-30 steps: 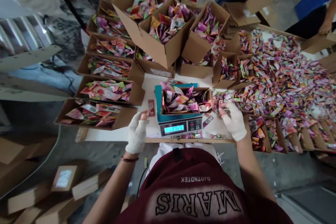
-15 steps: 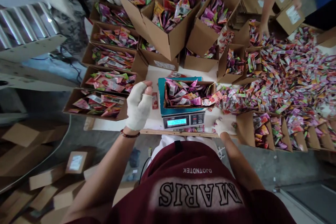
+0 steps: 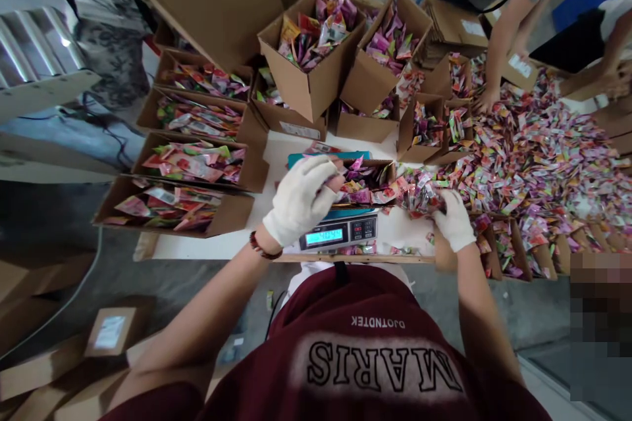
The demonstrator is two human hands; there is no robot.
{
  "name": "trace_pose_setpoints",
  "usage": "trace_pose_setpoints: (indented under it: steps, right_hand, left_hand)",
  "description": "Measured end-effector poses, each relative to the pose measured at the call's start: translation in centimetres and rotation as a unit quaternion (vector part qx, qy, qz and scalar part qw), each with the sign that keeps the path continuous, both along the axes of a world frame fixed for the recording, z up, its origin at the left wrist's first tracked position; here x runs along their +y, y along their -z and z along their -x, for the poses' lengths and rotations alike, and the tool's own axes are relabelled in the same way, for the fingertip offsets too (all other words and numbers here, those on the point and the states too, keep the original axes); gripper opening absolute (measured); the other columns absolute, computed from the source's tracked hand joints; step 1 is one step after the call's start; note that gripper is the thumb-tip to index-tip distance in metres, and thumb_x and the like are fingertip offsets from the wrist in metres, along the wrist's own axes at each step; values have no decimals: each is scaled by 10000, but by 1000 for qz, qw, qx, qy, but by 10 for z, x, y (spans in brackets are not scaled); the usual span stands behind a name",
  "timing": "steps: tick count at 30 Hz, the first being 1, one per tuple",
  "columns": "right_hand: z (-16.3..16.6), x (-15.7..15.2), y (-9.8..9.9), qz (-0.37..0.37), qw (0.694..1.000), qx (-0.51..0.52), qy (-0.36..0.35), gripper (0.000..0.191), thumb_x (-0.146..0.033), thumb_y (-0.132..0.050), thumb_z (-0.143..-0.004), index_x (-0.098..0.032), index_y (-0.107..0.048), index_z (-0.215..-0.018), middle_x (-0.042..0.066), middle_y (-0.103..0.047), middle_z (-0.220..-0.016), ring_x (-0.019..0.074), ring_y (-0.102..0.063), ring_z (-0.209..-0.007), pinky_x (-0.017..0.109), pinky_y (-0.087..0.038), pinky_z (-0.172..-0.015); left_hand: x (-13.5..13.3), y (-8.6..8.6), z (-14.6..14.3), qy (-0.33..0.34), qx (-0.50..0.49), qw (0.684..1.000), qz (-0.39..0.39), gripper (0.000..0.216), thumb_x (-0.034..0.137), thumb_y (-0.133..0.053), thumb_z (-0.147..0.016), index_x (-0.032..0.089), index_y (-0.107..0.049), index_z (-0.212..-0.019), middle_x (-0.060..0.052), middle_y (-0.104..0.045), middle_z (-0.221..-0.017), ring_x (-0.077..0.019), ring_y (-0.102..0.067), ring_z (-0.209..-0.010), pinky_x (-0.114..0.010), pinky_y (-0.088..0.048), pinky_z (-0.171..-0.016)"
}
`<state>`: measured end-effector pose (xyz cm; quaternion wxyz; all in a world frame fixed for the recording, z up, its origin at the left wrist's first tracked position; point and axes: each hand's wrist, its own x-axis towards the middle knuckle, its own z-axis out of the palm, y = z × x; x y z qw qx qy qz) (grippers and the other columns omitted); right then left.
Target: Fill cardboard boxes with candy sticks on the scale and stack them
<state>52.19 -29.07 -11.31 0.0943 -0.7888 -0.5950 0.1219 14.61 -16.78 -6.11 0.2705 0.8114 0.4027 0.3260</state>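
Observation:
My left hand point(image 3: 303, 200), in a white glove with bare fingertips, is over the left end of a narrow cardboard box point(image 3: 394, 174) filled with small colourful packets. Its fingers are loosely curled, with a gap to the thumb and nothing visible between them. The box stands on a teal-topped digital scale point(image 3: 363, 229) with a lit display. To the right of the box, my gloved right hand point(image 3: 455, 222) is closed around some small packets point(image 3: 423, 197) at the near edge of the loose pile. Its fingertips are partly hidden among them.
Several filled boxes point(image 3: 168, 210) line the left side, with taller ones point(image 3: 309, 85) behind the scale. A large packet pile point(image 3: 538, 145) spreads rightward, where co-workers' hands point(image 3: 488, 95) reach in. A big carton point(image 3: 212, 0) hangs at the upper left. Small boxes point(image 3: 518, 247) edge the right front.
My left hand has moved right, over the box on the scale. My right hand has gone from the tabletop up to the packets. A carton at the upper left has been lifted closer.

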Motion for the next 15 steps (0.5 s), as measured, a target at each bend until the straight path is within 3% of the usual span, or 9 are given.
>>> trace_pose_setpoints:
  steps: [3,6,8,10,12,15]
  right_hand:
    - [38,34,-30,-118,974,61,-182,448,-253,-576,-949,-198,-600,-1393,157,-480,-1465,287,-514,-1325,501,-412,-1177]
    - [75,66,-44,-67,963,52,-254,337,-214,-580,-935,-182,-686,-1253,156,-493,-1427,266,-580,-1192,468,-466,-1116]
    - [86,78,-45,-41,961,56,-269,203,-154,-564,-911,-171,-722,-1037,139,-573,-1274,251,-598,-1119,429,-499,-1062]
    - [83,80,-47,-66,954,87,-278,146,-150,-558,-911,-190,-698,-900,119,-620,-1173,250,-599,-1119,415,-505,-1045]
    - [65,74,-49,-114,952,120,-256,107,-222,-582,-927,-212,-685,-898,105,-653,-1159,253,-606,-1132,422,-502,-1042]
    - [16,55,-50,-132,975,95,-148,193,-363,-581,-933,-224,-668,-1035,109,-682,-1144,265,-633,-1091,434,-510,-1016]
  left_hand:
    - [-12,9,-16,67,75,995,-1,357,421,-541,-994,165,-694,-1190,-142,-686,-1254,-286,-637,-1192,-442,-522,-1069]
    - [-23,22,-33,109,206,972,18,415,407,-694,-903,138,-686,-1218,-187,-640,-1331,-342,-580,-1303,-460,-535,-1078]
    - [-28,30,-43,109,285,951,45,298,249,-664,-904,127,-708,-1172,-204,-609,-1381,-363,-535,-1370,-454,-574,-1021]
    - [-30,36,-48,103,325,938,66,252,83,-547,-909,121,-739,-1067,-204,-625,-1360,-345,-548,-1370,-411,-614,-919]
    - [-29,39,-46,101,329,936,73,288,21,-495,-897,126,-754,-968,-187,-669,-1285,-306,-588,-1329,-363,-625,-865]
    - [-22,33,-25,101,317,940,73,240,57,-534,-901,148,-756,-917,-148,-714,-1173,-252,-628,-1268,-322,-613,-911]
